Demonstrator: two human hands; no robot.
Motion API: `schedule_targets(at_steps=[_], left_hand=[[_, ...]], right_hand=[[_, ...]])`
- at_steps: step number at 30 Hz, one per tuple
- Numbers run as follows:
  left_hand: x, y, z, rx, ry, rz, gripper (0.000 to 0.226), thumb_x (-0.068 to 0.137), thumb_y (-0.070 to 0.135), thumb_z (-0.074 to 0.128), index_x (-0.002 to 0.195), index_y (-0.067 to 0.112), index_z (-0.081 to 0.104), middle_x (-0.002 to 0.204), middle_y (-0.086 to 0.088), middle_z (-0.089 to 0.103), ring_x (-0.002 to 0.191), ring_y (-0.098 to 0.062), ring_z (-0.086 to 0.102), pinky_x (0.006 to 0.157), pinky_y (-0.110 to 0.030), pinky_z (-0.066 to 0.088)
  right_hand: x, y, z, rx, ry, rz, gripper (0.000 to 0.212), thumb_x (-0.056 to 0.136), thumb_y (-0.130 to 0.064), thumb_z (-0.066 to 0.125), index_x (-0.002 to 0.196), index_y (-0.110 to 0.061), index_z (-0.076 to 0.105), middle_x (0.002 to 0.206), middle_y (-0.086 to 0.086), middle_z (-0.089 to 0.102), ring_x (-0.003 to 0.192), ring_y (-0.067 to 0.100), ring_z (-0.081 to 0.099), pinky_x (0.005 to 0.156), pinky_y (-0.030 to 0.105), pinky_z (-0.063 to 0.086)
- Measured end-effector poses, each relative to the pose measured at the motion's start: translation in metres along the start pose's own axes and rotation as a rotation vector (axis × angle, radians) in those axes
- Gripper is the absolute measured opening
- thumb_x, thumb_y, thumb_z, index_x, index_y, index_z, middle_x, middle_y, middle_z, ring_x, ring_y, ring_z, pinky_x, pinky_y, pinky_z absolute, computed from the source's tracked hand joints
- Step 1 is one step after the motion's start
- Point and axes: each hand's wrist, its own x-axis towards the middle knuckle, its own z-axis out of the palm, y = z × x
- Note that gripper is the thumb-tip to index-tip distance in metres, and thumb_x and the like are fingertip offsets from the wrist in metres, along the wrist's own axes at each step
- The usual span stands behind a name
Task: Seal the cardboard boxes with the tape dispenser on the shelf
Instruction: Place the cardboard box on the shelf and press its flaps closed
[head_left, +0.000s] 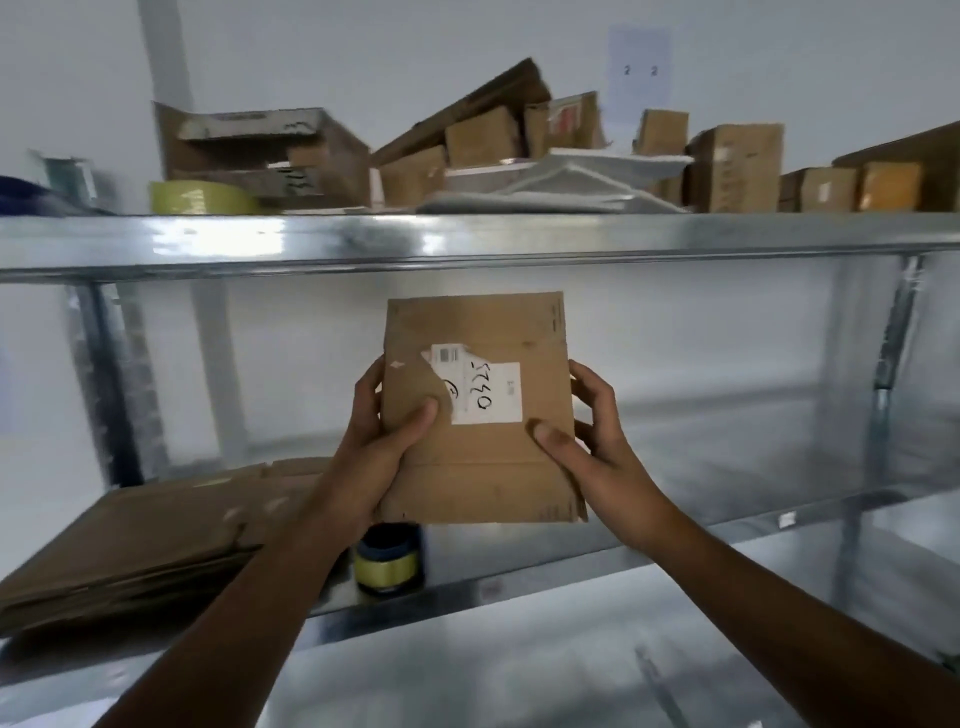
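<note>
Noted flattened cardboard stack (135, 540) at lower left, lying on middle shelf (701, 467). Noted tape roll (200, 197) at upper left on top shelf (519, 241), with jumbled cartons (483, 140) across upper centre and right; contents not visible. Found cardboard box (478, 457) at frame centre, torn label (485, 392) facing camera. Saw it grasped at its side edges by left hand (384, 441) and right hand (592, 441), thumbs on front face, fingers wrapped behind. Found tape dispenser (387, 564) just below box, top hidden by box's lower edge. Saw shelf surface running right to upright post (883, 374).
</note>
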Motion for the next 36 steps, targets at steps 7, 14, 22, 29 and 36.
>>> schedule_targets(at_steps=[7, 14, 22, 29, 36], left_hand=[[0.027, -0.036, 0.136, 0.031, -0.080, 0.121, 0.075, 0.077, 0.045, 0.082, 0.138, 0.062, 0.041, 0.133, 0.011, 0.065, 0.116, -0.011, 0.067, 0.083, -0.030, 0.060], [0.071, -0.075, 0.189, 0.006, -0.026, 0.074, 0.067, 0.083, 0.037, 0.076, 0.137, 0.049, 0.038, 0.133, 0.008, 0.060, 0.107, -0.013, 0.071, 0.076, -0.033, 0.062], [0.131, -0.117, 0.182, 0.036, 0.096, 0.069, 0.051, 0.085, 0.054, 0.071, 0.129, 0.053, 0.045, 0.136, 0.002, 0.059, 0.109, -0.020, 0.071, 0.081, -0.039, 0.063], [0.166, -0.155, 0.162, 0.066, 0.245, -0.056, 0.058, 0.083, 0.069, 0.058, 0.130, 0.035, 0.051, 0.139, -0.005, 0.052, 0.117, -0.022, 0.064, 0.095, -0.048, 0.058], [0.175, -0.168, 0.165, 0.048, 0.335, -0.045, 0.059, 0.074, 0.072, 0.063, 0.122, 0.039, 0.060, 0.135, 0.000, 0.057, 0.114, -0.017, 0.067, 0.094, -0.042, 0.058]], right_hand=[[0.003, 0.012, -0.121, -0.113, 0.185, 0.017, 0.076, 0.088, -0.043, 0.069, 0.151, -0.041, 0.028, 0.146, -0.002, 0.041, 0.131, 0.017, 0.054, 0.104, 0.043, 0.053], [0.037, 0.063, -0.178, -0.108, 0.206, 0.008, 0.072, 0.092, -0.032, 0.069, 0.151, -0.043, 0.030, 0.146, 0.008, 0.043, 0.134, 0.024, 0.051, 0.109, 0.052, 0.047], [0.095, 0.123, -0.183, -0.030, 0.125, 0.095, 0.060, 0.089, -0.045, 0.066, 0.140, -0.050, 0.035, 0.137, -0.009, 0.057, 0.114, 0.011, 0.066, 0.084, 0.031, 0.060], [0.135, 0.168, -0.177, 0.004, 0.102, 0.136, 0.051, 0.086, -0.059, 0.064, 0.132, -0.047, 0.047, 0.127, -0.007, 0.065, 0.112, 0.018, 0.069, 0.084, 0.035, 0.061], [0.157, 0.195, -0.180, 0.112, 0.076, 0.177, 0.027, 0.091, -0.056, 0.057, 0.117, -0.051, 0.055, 0.116, -0.011, 0.068, 0.106, 0.016, 0.071, 0.077, 0.035, 0.062]])
